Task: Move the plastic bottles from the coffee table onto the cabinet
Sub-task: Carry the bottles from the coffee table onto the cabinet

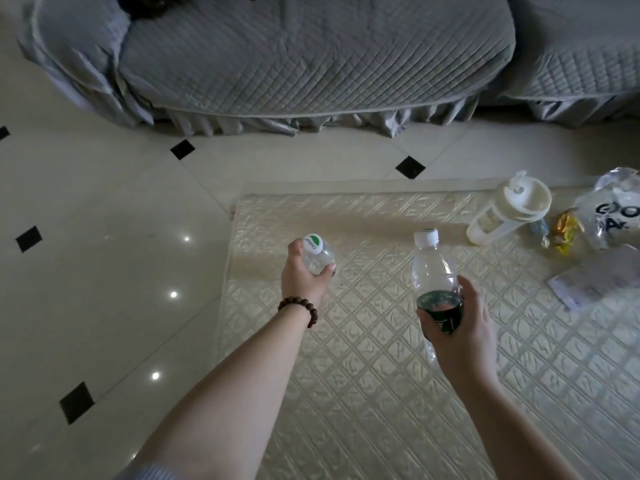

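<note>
My left hand (303, 277) grips a clear plastic bottle (317, 256) with a white and green cap, held over the left part of the coffee table (381, 375). In my right hand (460, 327) is a second clear bottle (433, 271) with a dark green label and a white cap, gripped round its label and held above the table's middle. Both bottles are seen from above. The cabinet is out of view.
A white lidded drinking bottle (505, 213) stands at the table's far right, beside wrapped sweets (564, 230), a plastic bag (613, 213) and a paper (595, 282). A grey covered sofa (311, 53) lies beyond the table. Tiled floor (104, 237) spreads to the left.
</note>
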